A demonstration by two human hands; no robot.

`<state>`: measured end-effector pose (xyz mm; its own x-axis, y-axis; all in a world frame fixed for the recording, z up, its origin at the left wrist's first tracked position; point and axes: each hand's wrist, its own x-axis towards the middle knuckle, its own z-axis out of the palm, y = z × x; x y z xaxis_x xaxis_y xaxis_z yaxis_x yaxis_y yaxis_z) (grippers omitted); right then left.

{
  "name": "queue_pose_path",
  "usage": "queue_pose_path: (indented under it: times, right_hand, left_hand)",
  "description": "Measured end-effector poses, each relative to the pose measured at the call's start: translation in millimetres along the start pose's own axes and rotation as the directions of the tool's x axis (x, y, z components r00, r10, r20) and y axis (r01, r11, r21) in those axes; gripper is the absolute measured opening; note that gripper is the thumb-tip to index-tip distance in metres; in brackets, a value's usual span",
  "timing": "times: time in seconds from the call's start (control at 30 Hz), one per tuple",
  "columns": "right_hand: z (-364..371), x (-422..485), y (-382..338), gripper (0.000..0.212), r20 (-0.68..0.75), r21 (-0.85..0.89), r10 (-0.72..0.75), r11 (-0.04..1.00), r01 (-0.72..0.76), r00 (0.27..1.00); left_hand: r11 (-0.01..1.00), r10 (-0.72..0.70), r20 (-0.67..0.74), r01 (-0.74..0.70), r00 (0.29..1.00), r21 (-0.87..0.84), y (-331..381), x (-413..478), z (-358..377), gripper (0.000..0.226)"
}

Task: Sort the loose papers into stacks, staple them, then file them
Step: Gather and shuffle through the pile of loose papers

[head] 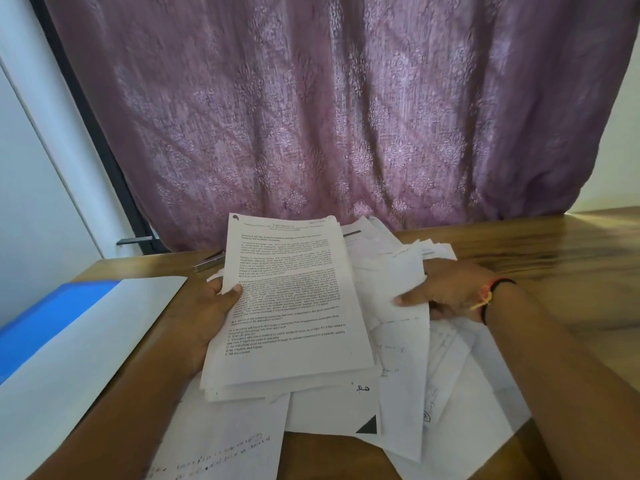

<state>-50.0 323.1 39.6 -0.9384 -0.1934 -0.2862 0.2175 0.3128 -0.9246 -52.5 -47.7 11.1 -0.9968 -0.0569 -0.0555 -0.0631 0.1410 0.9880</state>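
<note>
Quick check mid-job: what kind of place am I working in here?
Probably a home study corner: a wooden table against a purple curtain, strewn with loose papers, with a blue folder at the left.

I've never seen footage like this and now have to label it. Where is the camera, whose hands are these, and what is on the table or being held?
There is no machine here. A person wears one wide-angle camera on the head, looking forward and down, so the two arms coming in from below are their own. The left hand grips a stack of printed pages, thumb on top. The right hand, with a band at the wrist, pinches a sheet. Under and around them, loose papers lie spread over a wooden table. At the left lies a blue and white folder. A small metal thing, possibly the stapler, shows beside the stack's far edge. A purple curtain hangs at the back.
</note>
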Motion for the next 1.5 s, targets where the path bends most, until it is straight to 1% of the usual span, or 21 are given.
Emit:
queue_pose_path:
  times: [0.07,0.1,0.13,0.17,0.23,0.27,0.3,0.37,0.5,0.57,0.6,0.67,0.73,0.8,0.83,0.97,1.07,1.27,1.37,1.43,1.5]
  right_hand:
    - [-3.4,3.6,-0.9,0.033,-0.138,-0.243,-0.090,0.968,0.054,0.986]
    - [-4.6,5.4,-2.6,0.031,-0.254,-0.375,-0.177,0.924,0.072,0.951]
    - [-5.5,6.6,-4.4,0.027,-0.385,-0.472,-0.277,0.879,0.070,0.880]
    - [-4.2,6.1,-7.4,0.025,-0.509,-0.531,-0.380,0.845,0.066,0.772]
    - [1.5,0.4,-14.8,0.022,-0.670,-0.595,-0.553,0.799,0.087,0.496]
    - [3.6,-2.1,-18.1,0.020,-0.691,-0.629,-0.625,0.768,0.125,0.364]
    - [4.7,-3.7,-20.6,0.020,-0.691,-0.651,-0.674,0.737,0.181,0.260]
    - [7.3,-9.5,-27.7,0.027,-0.658,-0.688,-0.743,0.659,0.304,0.122]
    - [21.6,-25.7,-43.2,0.034,-0.526,-0.810,-0.844,0.460,0.364,-0.103]
    - [29.1,-31.6,-50.7,0.029,-0.539,-0.803,-0.827,0.445,0.397,-0.163]
    - [33.3,-34.5,-54.2,0.026,-0.575,-0.774,-0.801,0.466,0.429,-0.168]
    - [41.5,-40.5,-59.9,0.020,-0.679,-0.652,-0.727,0.534,0.539,-0.101]
    - [44.7,-40.4,-60.6,0.011,-0.744,-0.509,-0.668,0.587,0.629,0.022]
    - [41.5,-34.1,-58.3,0.023,-0.764,-0.395,-0.630,0.627,0.671,0.139]
    - [37.5,-28.5,-55.9,0.020,-0.766,-0.330,-0.607,0.653,0.682,0.211]
    - [30.2,-13.3,-47.3,0.013,-0.700,-0.047,-0.477,0.773,0.633,0.531]
    - [41.5,-9.6,-42.3,0.020,-0.582,0.143,-0.427,0.784,0.604,0.692]
    - [71.0,-11.5,-42.8,0.025,-0.356,0.362,-0.377,0.788,0.499,0.855]
    - [77.5,-15.4,-45.7,0.033,-0.230,0.387,-0.411,0.793,0.471,0.882]
    - [74.9,-15.3,-47.8,0.047,-0.174,0.475,-0.380,0.776,0.416,0.908]
    - [71.5,-18.0,-46.8,0.055,-0.069,0.488,-0.382,0.793,0.365,0.922]
  left_hand:
    - [0.999,0.004,0.013,-0.003,1.000,-0.041,1.5,-1.7,1.6,0.025]
    - [0.998,0.008,0.019,-0.007,1.000,-0.055,2.2,-2.8,2.3,0.026]
    - [0.998,0.011,0.025,-0.009,1.000,-0.068,2.6,-3.2,2.7,0.026]
    - [0.996,0.018,0.026,-0.016,0.999,-0.084,3.5,-4.1,3.1,0.026]
    - [0.993,0.037,0.036,-0.032,0.999,-0.117,5.3,-6.3,3.6,0.026]
    - [0.991,0.046,0.041,-0.040,0.998,-0.127,5.3,-6.7,3.5,0.026]
    - [0.988,0.058,0.044,-0.051,0.997,-0.143,6.0,-7.8,3.5,0.026]
    - [0.976,0.086,0.059,-0.072,0.995,-0.204,8.1,-9.5,4.5,0.027]
    - [0.928,0.115,0.063,-0.085,0.991,-0.362,13.9,-13.8,7.3,0.032]
    - [0.898,0.135,0.061,-0.096,0.989,-0.430,18.4,-18.4,9.7,0.031]
    - [0.887,0.143,0.061,-0.101,0.988,-0.450,20.3,-20.0,10.1,0.031]
    - [0.874,0.143,0.059,-0.099,0.988,-0.475,23.6,-22.0,10.2,0.031]
    - [0.868,0.143,0.050,-0.101,0.988,-0.486,24.8,-22.0,9.5,0.031]
    - [0.867,0.141,0.038,-0.105,0.989,-0.487,25.5,-22.3,9.4,0.031]
    - [0.866,0.142,0.035,-0.107,0.989,-0.488,25.7,-22.7,9.5,0.031]
    - [0.876,0.118,0.027,-0.091,0.993,-0.474,26.0,-23.9,9.9,0.030]
    - [0.896,0.097,0.034,-0.072,0.995,-0.437,25.9,-25.5,12.5,0.029]
    - [0.940,0.090,0.069,-0.062,0.994,-0.334,32.7,-37.1,29.0,0.028]
    - [0.966,0.092,0.073,-0.071,0.993,-0.249,35.6,-42.3,34.6,0.026]
    - [0.973,0.108,0.051,-0.096,0.993,-0.208,37.7,-44.5,36.4,0.025]
    - [0.970,0.123,0.018,-0.116,0.992,-0.213,40.3,-46.5,37.3,0.025]
